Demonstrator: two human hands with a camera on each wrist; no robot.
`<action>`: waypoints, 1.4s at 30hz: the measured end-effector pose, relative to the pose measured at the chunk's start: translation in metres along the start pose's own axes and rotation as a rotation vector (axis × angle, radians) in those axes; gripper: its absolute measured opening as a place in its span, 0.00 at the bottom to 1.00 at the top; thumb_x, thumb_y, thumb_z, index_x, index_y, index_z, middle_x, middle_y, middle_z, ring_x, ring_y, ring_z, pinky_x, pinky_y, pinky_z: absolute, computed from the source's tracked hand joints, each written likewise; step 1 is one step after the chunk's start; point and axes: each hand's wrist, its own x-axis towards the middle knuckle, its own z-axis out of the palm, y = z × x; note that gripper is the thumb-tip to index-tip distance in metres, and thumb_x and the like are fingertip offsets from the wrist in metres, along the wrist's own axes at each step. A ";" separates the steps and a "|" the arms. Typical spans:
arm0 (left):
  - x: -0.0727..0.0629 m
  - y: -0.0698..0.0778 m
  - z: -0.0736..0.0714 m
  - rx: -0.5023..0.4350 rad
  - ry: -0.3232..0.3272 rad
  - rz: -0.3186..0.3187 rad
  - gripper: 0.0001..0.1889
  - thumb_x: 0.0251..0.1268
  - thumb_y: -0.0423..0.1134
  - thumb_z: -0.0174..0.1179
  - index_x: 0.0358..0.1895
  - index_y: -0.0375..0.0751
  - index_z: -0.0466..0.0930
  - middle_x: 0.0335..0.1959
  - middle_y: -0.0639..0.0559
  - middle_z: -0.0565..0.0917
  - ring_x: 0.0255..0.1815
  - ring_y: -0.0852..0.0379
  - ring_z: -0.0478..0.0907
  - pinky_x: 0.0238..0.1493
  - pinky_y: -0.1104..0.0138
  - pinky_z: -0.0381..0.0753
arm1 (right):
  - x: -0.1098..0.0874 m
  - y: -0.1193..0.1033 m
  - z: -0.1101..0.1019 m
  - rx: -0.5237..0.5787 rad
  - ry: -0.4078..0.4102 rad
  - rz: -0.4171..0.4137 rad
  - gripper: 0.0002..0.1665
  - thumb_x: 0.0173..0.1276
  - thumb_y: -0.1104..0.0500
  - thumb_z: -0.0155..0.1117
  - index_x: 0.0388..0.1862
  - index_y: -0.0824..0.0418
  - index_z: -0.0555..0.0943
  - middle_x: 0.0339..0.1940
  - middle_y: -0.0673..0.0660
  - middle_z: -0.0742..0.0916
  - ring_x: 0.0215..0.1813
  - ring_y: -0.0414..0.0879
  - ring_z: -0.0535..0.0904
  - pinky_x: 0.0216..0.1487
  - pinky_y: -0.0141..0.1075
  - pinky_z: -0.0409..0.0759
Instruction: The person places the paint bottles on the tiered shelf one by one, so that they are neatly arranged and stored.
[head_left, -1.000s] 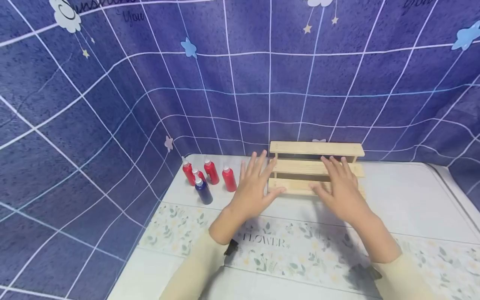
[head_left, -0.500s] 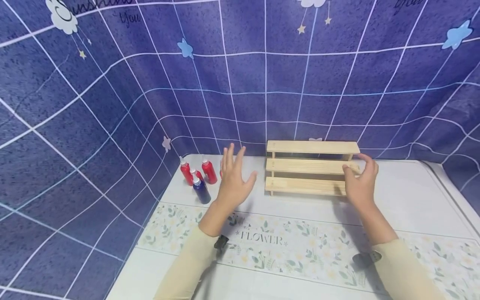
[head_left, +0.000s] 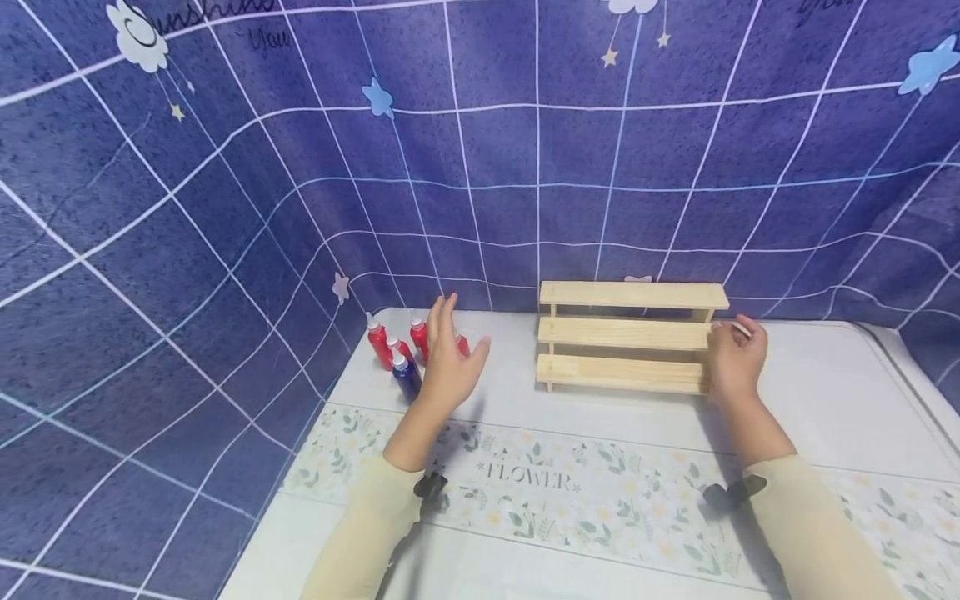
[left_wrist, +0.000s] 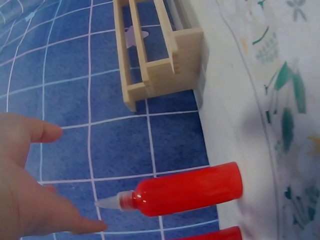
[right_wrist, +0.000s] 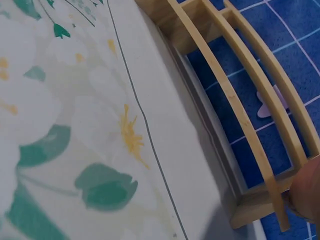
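Note:
In the head view my left hand point(head_left: 453, 367) reaches over the bottles with fingers and thumb spread. It partly covers the nearest red squeeze bottle point(head_left: 462, 345). The left wrist view has that hand point(left_wrist: 42, 185) beside the clear nozzle of an upright red squeeze bottle point(left_wrist: 190, 189), holding nothing. My right hand point(head_left: 738, 358), its fingers curled, is at the right end of a three-tier wooden shelf point(head_left: 626, 332). A finger point(right_wrist: 306, 190) meets the plank ends in the right wrist view. Whether it grips the shelf is unclear; a pale sliver shows between its fingers.
More red squeeze bottles point(head_left: 378, 343) and a dark blue bottle point(head_left: 407, 377) stand close together at the left. A floral mat point(head_left: 637, 500) marked FLOWER covers the table's front. Blue gridded cloth point(head_left: 495, 150) hangs behind and at the left.
Both hands have left the front of the shelf. My left hand has moved left to the bottles. My right hand has shifted to the shelf's right end and its fingers have curled.

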 end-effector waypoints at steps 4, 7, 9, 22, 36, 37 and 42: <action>0.001 -0.004 -0.001 -0.051 -0.031 -0.033 0.47 0.69 0.38 0.67 0.86 0.48 0.49 0.89 0.44 0.48 0.89 0.40 0.51 0.86 0.40 0.58 | 0.005 0.003 0.000 -0.022 0.011 0.005 0.33 0.81 0.60 0.54 0.80 0.53 0.60 0.56 0.40 0.79 0.70 0.40 0.78 0.78 0.29 0.73; 0.001 -0.008 -0.002 -0.082 -0.044 -0.077 0.48 0.69 0.36 0.66 0.87 0.50 0.47 0.88 0.44 0.49 0.88 0.39 0.53 0.81 0.42 0.69 | 0.007 0.006 0.002 -0.042 0.020 0.003 0.32 0.81 0.60 0.55 0.80 0.53 0.63 0.60 0.42 0.80 0.76 0.44 0.75 0.79 0.31 0.72; 0.001 -0.013 -0.001 -0.110 -0.048 -0.114 0.48 0.70 0.36 0.65 0.87 0.53 0.46 0.88 0.44 0.49 0.86 0.36 0.56 0.70 0.43 0.82 | 0.009 0.008 0.002 -0.080 0.021 0.007 0.32 0.81 0.59 0.55 0.80 0.53 0.64 0.64 0.44 0.80 0.76 0.45 0.74 0.79 0.32 0.73; 0.007 -0.041 0.009 -0.133 -0.069 -0.213 0.46 0.69 0.34 0.64 0.85 0.42 0.48 0.84 0.31 0.59 0.86 0.34 0.57 0.87 0.43 0.56 | 0.020 0.010 0.000 -0.195 0.020 -0.023 0.30 0.79 0.62 0.56 0.79 0.56 0.69 0.69 0.47 0.79 0.70 0.38 0.75 0.78 0.30 0.74; 0.016 -0.058 0.003 -0.018 -0.204 -0.327 0.33 0.73 0.33 0.59 0.78 0.32 0.61 0.78 0.29 0.70 0.82 0.31 0.63 0.84 0.41 0.62 | 0.019 0.020 -0.003 -0.279 -0.031 -0.160 0.20 0.81 0.59 0.53 0.67 0.61 0.78 0.49 0.39 0.80 0.53 0.32 0.77 0.56 0.20 0.78; 0.017 -0.059 0.003 -0.011 -0.209 -0.332 0.33 0.74 0.33 0.59 0.78 0.33 0.61 0.78 0.29 0.69 0.82 0.31 0.63 0.84 0.40 0.62 | 0.019 0.020 -0.003 -0.276 -0.033 -0.165 0.19 0.81 0.59 0.53 0.66 0.60 0.78 0.49 0.38 0.80 0.54 0.32 0.77 0.57 0.20 0.78; 0.019 -0.058 0.002 0.013 -0.222 -0.335 0.31 0.76 0.33 0.56 0.79 0.34 0.60 0.78 0.29 0.69 0.83 0.31 0.62 0.85 0.41 0.60 | 0.017 0.020 -0.002 -0.260 -0.029 -0.190 0.15 0.81 0.59 0.54 0.60 0.56 0.81 0.55 0.44 0.83 0.54 0.33 0.77 0.56 0.21 0.78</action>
